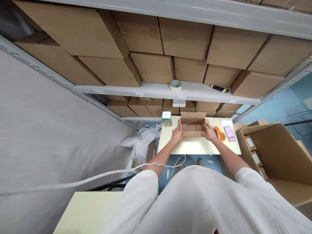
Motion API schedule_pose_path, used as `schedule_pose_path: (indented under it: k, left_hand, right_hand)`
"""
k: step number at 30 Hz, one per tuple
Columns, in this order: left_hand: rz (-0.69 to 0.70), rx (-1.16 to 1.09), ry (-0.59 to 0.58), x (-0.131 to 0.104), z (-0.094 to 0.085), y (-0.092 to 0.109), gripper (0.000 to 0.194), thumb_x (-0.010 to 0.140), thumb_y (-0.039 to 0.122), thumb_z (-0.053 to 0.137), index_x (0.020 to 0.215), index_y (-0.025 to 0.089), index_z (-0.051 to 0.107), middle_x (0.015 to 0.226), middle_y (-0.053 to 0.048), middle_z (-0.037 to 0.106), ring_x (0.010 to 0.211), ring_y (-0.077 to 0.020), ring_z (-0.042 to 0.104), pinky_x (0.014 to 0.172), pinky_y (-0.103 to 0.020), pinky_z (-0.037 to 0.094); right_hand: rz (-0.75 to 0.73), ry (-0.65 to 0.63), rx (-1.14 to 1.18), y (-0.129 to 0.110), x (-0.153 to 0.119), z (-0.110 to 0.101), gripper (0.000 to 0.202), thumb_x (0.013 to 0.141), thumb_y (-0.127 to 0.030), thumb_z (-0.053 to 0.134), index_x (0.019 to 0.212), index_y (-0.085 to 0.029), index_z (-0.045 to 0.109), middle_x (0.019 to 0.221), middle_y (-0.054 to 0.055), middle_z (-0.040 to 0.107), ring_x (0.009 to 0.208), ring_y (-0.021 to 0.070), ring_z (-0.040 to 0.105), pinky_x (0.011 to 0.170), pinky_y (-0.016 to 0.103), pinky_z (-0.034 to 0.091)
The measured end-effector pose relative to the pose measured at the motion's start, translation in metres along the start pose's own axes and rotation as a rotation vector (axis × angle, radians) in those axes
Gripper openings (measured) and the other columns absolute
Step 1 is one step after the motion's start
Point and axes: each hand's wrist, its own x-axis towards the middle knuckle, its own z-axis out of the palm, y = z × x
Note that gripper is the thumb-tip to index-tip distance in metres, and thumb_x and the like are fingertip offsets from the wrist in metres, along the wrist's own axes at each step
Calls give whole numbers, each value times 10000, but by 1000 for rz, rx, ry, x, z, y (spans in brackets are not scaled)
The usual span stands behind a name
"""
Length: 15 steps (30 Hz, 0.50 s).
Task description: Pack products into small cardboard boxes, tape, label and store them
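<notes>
Left hand (178,133) and right hand (209,132), each gripping one side of an open cardboard box (193,134); green-and-white carton (167,119) beyond the left

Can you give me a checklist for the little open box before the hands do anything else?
1. Left hand holding the open box: ok.
2. Right hand holding the other end: ok.
3. Box on the table: ok.
4. Box bottom taped underneath: cannot tell.
5. Table free of other stuff: not ok, the green-and-white box is there too.
6. Cutter blade tucked in: cannot tell.
</notes>
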Motion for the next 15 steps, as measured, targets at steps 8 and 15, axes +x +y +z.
schedule_pose_path:
  k: [8, 15]
  left_hand:
    - [52, 134, 68, -17, 0, -2, 888, 1007, 463, 628, 1752, 149, 261, 1826, -234, 197, 1677, -409, 229, 1318, -575, 237]
    - [103, 163, 159, -38, -8, 16, 719, 1067, 445, 492, 1727, 189, 366, 1814, -195, 271, 1659, -399, 270, 1314, -639, 209]
  right_hand:
    - [-47, 86, -75, 1, -16, 12, 690, 964, -350, 636, 1615, -159, 509, 1724, 203, 401, 1592, 395, 371, 1303, 554, 343]
    - [-126, 209, -79, -2, -31, 15, 561, 1010, -345, 535, 1542, -176, 591, 1681, 203, 470, 1511, 418, 462, 1230, 613, 406]
